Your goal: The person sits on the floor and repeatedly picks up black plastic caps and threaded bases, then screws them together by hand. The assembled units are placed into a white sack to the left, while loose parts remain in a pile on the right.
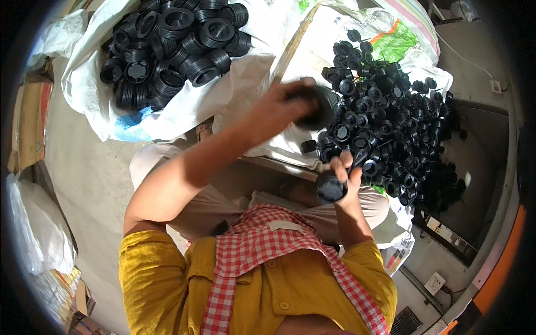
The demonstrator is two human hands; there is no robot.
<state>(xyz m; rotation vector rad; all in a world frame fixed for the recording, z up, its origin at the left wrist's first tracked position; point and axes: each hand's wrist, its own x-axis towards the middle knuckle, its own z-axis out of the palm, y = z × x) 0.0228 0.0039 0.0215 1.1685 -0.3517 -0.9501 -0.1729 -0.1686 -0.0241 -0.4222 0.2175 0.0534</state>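
My left hand [282, 109], reaching across to the right and blurred by motion, grips a large black ribbed plastic fitting [324, 109] beside a pile of small caps. Closer to my body, my right hand [347, 176] is closed on a small black round cap [331, 188], with its round end turned up toward me. The pile of small black caps [385, 111] spreads from in front of my right hand out to the far right. Many of them have thin straps or stems.
A white woven sack [89, 97] at far left holds a heap of black ribbed fittings [173, 50]. Another sack with green and orange print [393, 42] lies under the caps. Clear plastic bags [39, 223] and cardboard [30, 125] line the left edge. A wall socket [435, 283] is at lower right.
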